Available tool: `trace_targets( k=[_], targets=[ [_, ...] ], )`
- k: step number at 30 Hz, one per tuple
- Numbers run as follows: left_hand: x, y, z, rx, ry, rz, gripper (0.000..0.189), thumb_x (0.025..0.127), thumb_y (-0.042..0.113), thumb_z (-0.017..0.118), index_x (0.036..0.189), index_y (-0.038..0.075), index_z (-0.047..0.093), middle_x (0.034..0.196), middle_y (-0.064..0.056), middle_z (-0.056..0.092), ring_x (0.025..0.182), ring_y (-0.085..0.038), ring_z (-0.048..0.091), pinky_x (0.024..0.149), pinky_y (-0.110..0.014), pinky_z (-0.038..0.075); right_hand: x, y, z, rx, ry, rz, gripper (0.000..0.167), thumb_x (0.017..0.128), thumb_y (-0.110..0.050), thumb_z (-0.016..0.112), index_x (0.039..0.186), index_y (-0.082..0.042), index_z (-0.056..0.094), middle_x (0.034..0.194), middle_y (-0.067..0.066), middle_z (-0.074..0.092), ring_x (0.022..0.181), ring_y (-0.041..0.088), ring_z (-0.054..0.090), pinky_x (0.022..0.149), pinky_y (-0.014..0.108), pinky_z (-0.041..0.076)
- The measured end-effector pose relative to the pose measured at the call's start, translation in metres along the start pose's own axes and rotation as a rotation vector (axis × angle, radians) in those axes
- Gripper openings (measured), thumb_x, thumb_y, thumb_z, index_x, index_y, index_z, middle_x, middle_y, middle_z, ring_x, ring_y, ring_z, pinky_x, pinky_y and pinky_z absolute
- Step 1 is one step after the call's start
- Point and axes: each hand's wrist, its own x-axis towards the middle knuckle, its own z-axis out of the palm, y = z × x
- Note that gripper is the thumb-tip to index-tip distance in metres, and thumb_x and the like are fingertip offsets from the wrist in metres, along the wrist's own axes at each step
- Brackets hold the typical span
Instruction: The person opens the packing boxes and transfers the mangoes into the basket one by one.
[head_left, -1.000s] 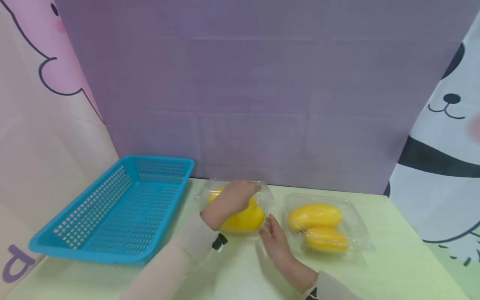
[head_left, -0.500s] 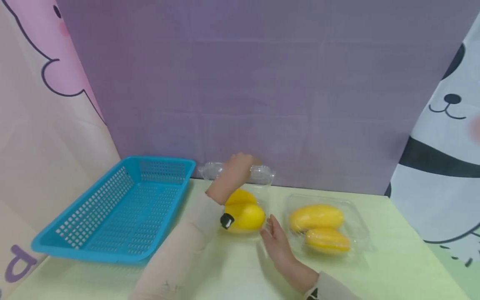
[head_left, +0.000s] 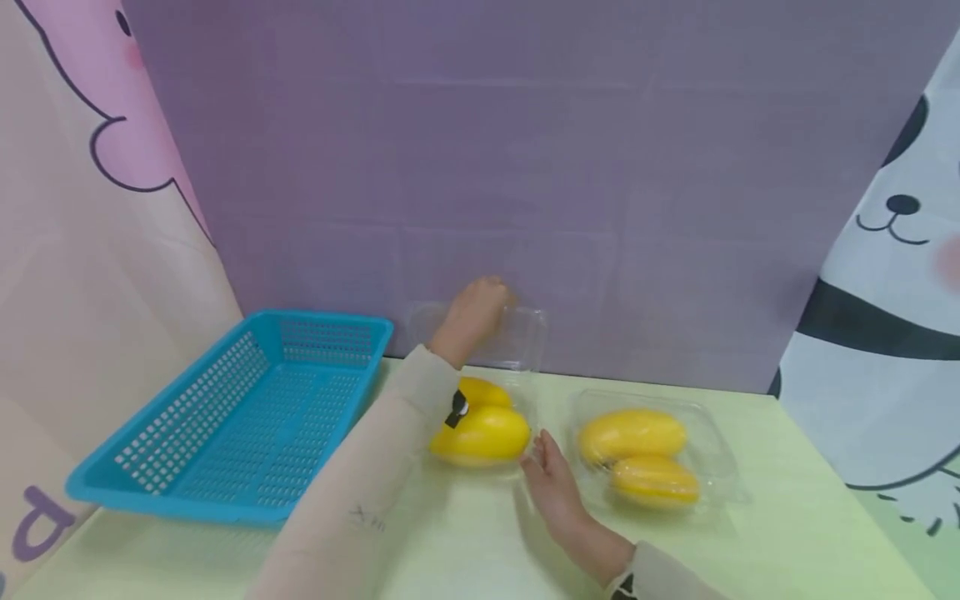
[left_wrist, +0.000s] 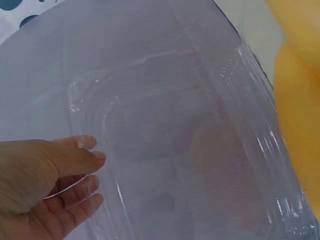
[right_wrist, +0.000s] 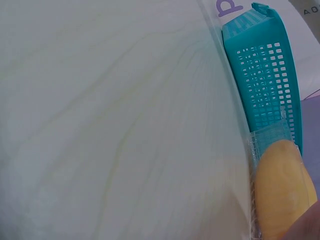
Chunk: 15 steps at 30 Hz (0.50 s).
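My left hand point(head_left: 474, 318) pinches the front edge of a clear plastic clamshell lid point(left_wrist: 160, 150), which stands raised against the back wall. In the left wrist view, the thumb and fingers lie on opposite sides of that edge. Below, the clamshell's base point(head_left: 529, 398) holds two smooth yellow mango-like fruits point(head_left: 487, 435), partly hidden by my left sleeve. At the base's right side is my right hand point(head_left: 558, 496), its fingers extended and touching or nearly touching it. Only a blurred bit of that hand point(right_wrist: 306, 224) shows in the right wrist view.
A blue perforated plastic basket point(head_left: 300, 417) stands left of the opened clamshell. To the right sits another clear clamshell point(head_left: 708, 446), its lid down, with two yellow fruits point(head_left: 633, 435) inside. A purple-grey wall point(head_left: 675, 208) borders the pale green tabletop point(head_left: 795, 517) at the back.
My left hand has moved up and back, swinging the clamshell lid from lying over the fruits to standing upright. The right hand has stayed at the container's side.
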Motion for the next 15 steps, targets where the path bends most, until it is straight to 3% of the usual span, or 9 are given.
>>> trace_targets(
  k=[4, 11, 15],
  targets=[
    [0.003, -0.007, 0.007, -0.016, -0.016, -0.013, 0.034, 0.086, -0.007, 0.06, 0.114, 0.011, 0.068, 0.116, -0.007, 0.065, 0.103, -0.022, 0.059, 0.09, -0.03, 0.051, -0.001, 0.001, 0.003, -0.021, -0.001, 0.023, 0.062, 0.096, -0.011, 0.046, 0.146, 0.008, 0.015, 0.148, 0.03, 0.023, 0.135, 0.044, 0.026, 0.109, 0.053, 0.025],
    [0.011, -0.013, 0.018, 0.067, -0.015, -0.033, 0.027, 0.089, 0.0, 0.06, 0.115, 0.006, 0.066, 0.111, -0.009, 0.064, 0.094, -0.022, 0.061, 0.084, -0.03, 0.053, 0.0, 0.0, 0.001, -0.038, 0.017, 0.018, 0.061, 0.096, -0.012, 0.046, 0.146, 0.008, 0.016, 0.146, 0.031, 0.026, 0.133, 0.045, 0.03, 0.108, 0.054, 0.028],
    [0.016, -0.016, 0.021, 0.022, -0.042, -0.03, 0.032, 0.09, 0.005, 0.059, 0.123, 0.003, 0.06, 0.119, -0.012, 0.061, 0.104, -0.024, 0.059, 0.092, -0.031, 0.05, 0.001, -0.003, 0.001, -0.047, 0.034, 0.023, 0.061, 0.096, -0.011, 0.046, 0.146, 0.008, 0.017, 0.146, 0.031, 0.027, 0.132, 0.046, 0.031, 0.107, 0.054, 0.029]
  ],
)
